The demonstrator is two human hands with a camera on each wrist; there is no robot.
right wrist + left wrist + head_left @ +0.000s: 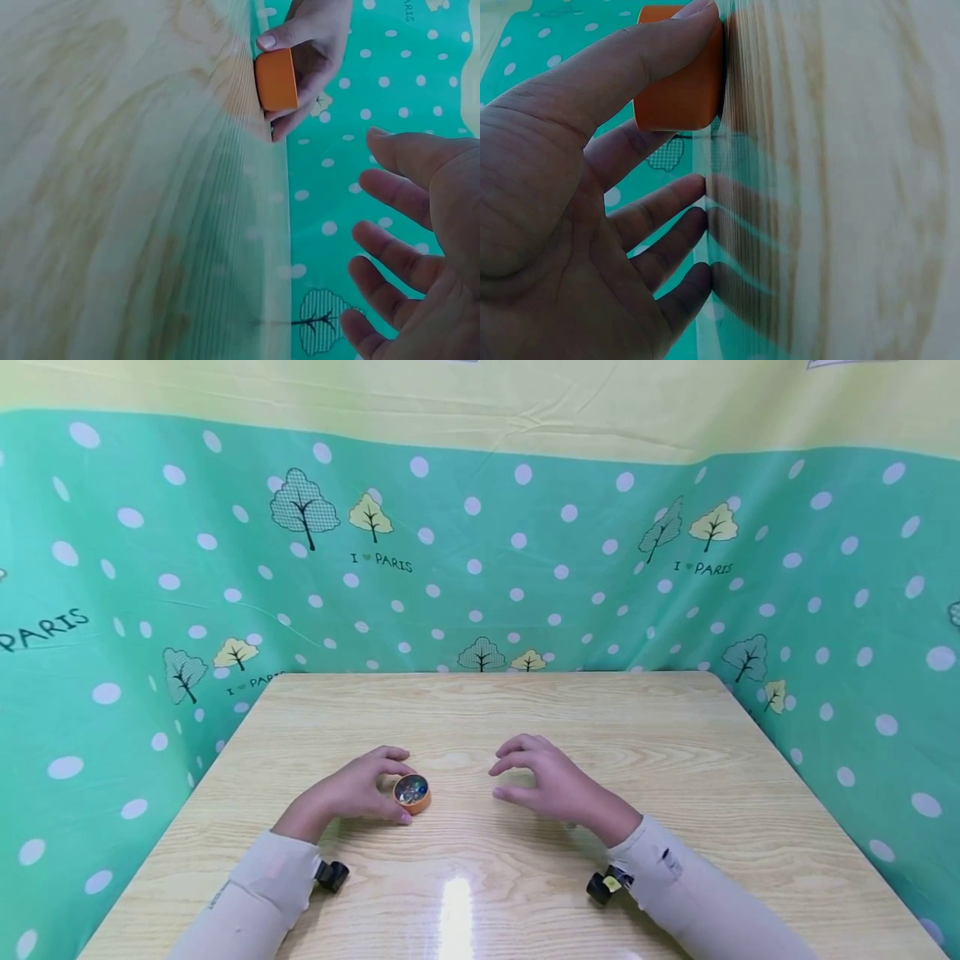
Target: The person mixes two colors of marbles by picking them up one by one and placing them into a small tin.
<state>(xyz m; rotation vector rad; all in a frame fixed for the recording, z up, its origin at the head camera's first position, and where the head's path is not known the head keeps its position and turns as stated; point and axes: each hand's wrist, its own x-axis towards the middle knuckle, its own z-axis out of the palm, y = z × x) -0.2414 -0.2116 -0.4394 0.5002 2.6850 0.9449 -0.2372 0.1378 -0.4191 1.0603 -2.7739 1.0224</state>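
A small round orange container (412, 793) stands on the wooden table, its top dark and glossy with small shiny, coloured bits showing; exactly what kind it is, I cannot tell. My left hand (367, 785) holds it between thumb and index finger, from its left side. In the left wrist view, the thumb lies along the container's orange wall (679, 94), and the other fingertips reach down to the tabletop. To the right, my right hand (543, 777) hovers over the table with fingers apart and loosely bent, holding nothing. A gap separates it from the container.
The light wooden table (480, 718) reaches back to a green dotted curtain (517, 568) printed with trees, which also hangs along both sides. A black wrist camera (332, 875) sits under the left wrist, another (600, 888) under the right.
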